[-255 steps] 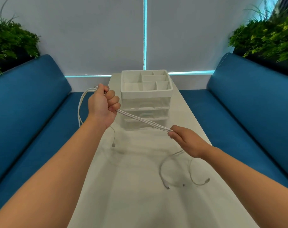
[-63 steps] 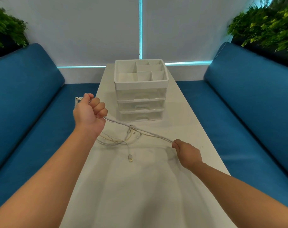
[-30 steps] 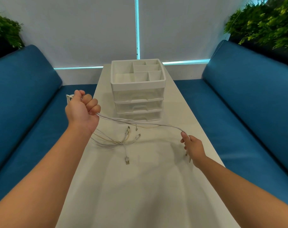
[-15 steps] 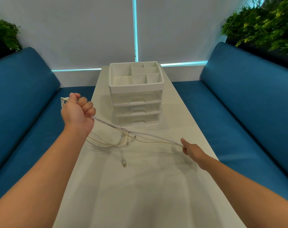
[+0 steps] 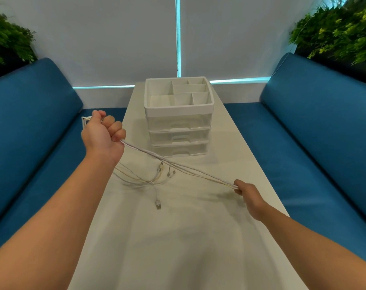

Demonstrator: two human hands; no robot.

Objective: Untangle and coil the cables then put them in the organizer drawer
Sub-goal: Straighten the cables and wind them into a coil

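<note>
A person's left hand point(image 5: 103, 136) is gripping a bundle of white cables point(image 5: 177, 166) in a closed fist, raised above the left edge of a white desk point(image 5: 177, 237). The right hand point(image 5: 248, 192), lower and near the desk's right side, is closing its grip around the same strands, pulling them taut between both hands. Loose cable ends are lying on the desk below. A white organizer point(image 5: 179, 122) with three closed drawers is standing just behind.

organizer: white plastic three-drawer organizer point(image 5: 179, 122) sitting upper centre on long white table point(image 5: 177, 237)
cables: white cables point(image 5: 148, 176) lying mid-frame before it
</note>
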